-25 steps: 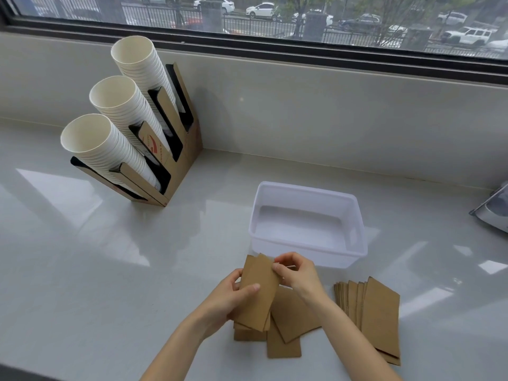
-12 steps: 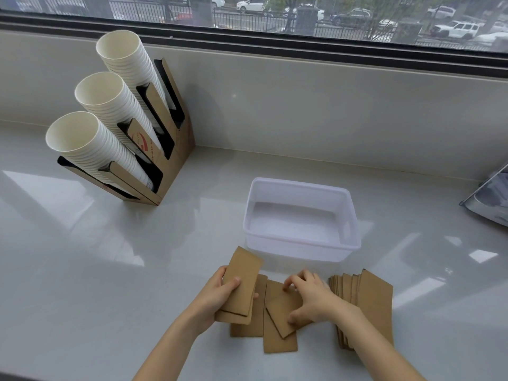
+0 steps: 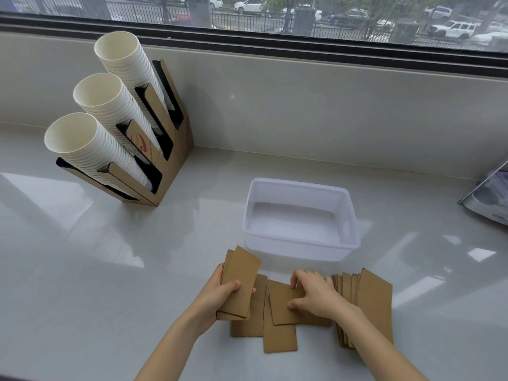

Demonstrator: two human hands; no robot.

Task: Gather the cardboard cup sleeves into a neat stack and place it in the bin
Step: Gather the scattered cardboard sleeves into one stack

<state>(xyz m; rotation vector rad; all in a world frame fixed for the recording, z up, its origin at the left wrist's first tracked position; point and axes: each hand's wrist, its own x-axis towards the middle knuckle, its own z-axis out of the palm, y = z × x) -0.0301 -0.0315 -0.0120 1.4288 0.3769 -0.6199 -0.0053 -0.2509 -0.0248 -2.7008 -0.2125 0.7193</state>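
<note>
My left hand (image 3: 217, 295) grips a small stack of flat brown cardboard sleeves (image 3: 239, 273), raised slightly off the counter. My right hand (image 3: 316, 294) rests on a loose sleeve (image 3: 283, 309) lying on the counter, fingers pinching its edges. Under and around it lie more loose sleeves (image 3: 279, 338), overlapping. A fanned pile of several sleeves (image 3: 375, 301) lies to the right, partly hidden by my right forearm. The empty white plastic bin (image 3: 301, 185) stands just behind the sleeves.
A cardboard cup dispenser (image 3: 176, 149) with three slanted stacks of white paper cups (image 3: 93, 149) stands at the back left. A grey object (image 3: 489, 196) pokes in at the right edge. The glossy white counter (image 3: 82, 270) ends at a wall under a window.
My right hand let go of the stack held in my left hand and dropped onto a loose sleeve on the counter. My left hand lowered its stack a little.
</note>
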